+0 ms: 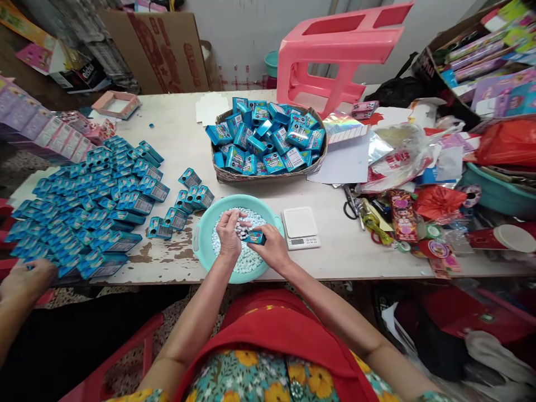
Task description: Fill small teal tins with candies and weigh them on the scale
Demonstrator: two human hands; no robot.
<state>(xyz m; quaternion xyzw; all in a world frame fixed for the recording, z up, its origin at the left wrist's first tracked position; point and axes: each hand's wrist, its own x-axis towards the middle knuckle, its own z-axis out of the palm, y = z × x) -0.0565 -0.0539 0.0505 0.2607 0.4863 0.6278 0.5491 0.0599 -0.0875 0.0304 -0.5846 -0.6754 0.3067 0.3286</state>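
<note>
Over a mint-green basin [202, 215] full of small white and pale-blue candy-like pellets [247, 262], both my hands are close together. In my right hand [271, 245] is a small blue printed box [255, 237], lying on its side with one end toward my other hand. My left hand [230, 231] is curled, with some of the pellets cupped in its fingers beside that end of the box. Just right of the basin sits a white digital scale [300, 226]. Several blue boxes [184, 204] stand to the basin's left.
A carton tray [268, 174] heaped with blue boxes stands behind the basin. Many more boxes [87, 206] cover the left side, where another person's hand [31, 279] rests. Scissors [352, 204], plastic bags [402, 159] and a pink stool [335, 50] are rightward.
</note>
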